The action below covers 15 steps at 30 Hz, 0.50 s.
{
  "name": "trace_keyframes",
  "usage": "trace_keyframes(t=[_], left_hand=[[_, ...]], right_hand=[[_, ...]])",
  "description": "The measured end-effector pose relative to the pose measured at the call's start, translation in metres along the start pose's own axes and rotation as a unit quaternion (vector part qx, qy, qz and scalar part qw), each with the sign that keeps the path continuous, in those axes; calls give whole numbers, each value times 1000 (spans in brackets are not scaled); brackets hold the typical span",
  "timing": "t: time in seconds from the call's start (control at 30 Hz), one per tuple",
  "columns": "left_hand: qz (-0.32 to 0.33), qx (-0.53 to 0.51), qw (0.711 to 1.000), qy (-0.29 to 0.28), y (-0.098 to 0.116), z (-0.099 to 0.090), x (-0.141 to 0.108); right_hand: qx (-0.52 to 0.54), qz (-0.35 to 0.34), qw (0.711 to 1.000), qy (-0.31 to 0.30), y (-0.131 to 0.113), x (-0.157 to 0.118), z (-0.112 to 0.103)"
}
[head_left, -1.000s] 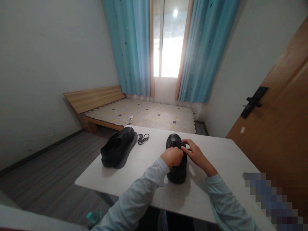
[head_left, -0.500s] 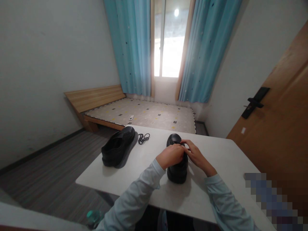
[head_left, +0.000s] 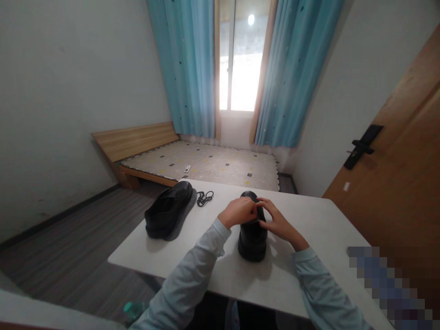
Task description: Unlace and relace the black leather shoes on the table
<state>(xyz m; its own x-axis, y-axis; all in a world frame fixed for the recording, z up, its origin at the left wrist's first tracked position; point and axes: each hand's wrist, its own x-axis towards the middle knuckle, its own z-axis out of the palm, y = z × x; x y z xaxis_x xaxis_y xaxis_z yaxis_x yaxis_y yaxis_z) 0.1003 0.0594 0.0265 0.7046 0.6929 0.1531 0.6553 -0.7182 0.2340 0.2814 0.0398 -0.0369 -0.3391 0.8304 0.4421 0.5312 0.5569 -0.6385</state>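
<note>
A black shoe (head_left: 252, 245) stands on the white table with its heel toward me and its toe away. My left hand (head_left: 239, 211) lies over its front upper, fingers curled closed near the lacing area. What those fingers pinch, if anything, is too small and hidden to make out. From the right side my right hand (head_left: 277, 222) reaches onto the same shoe, thumb and forefinger apart, fingertips beside the left fingers. The matching black shoe (head_left: 168, 208) rests at the table's left, with a bundled dark shoelace (head_left: 205, 198) just right of it.
The white table (head_left: 305, 229) has its far edge near a low bed (head_left: 220, 162), where a small white remote-like object (head_left: 187, 168) lies. A wooden door (head_left: 395, 174) is at the right. Below the table's left side is a green-capped bottle (head_left: 132, 309).
My left hand has shifted slightly left and up over the shoe. My right thumb has moved lower, apart from the forefinger. Both shoes have stayed in place.
</note>
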Motion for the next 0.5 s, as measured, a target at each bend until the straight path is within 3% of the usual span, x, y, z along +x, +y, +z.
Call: trace_keyframes(t=[0.27, 0.5], left_hand=[[24, -57, 998, 7, -4, -1, 0], [-12, -78, 996, 46, 0, -10, -8]], right_hand=[[1, -5, 1000, 4, -7, 3, -4], [10, -8, 1000, 14, -8, 6, -8]])
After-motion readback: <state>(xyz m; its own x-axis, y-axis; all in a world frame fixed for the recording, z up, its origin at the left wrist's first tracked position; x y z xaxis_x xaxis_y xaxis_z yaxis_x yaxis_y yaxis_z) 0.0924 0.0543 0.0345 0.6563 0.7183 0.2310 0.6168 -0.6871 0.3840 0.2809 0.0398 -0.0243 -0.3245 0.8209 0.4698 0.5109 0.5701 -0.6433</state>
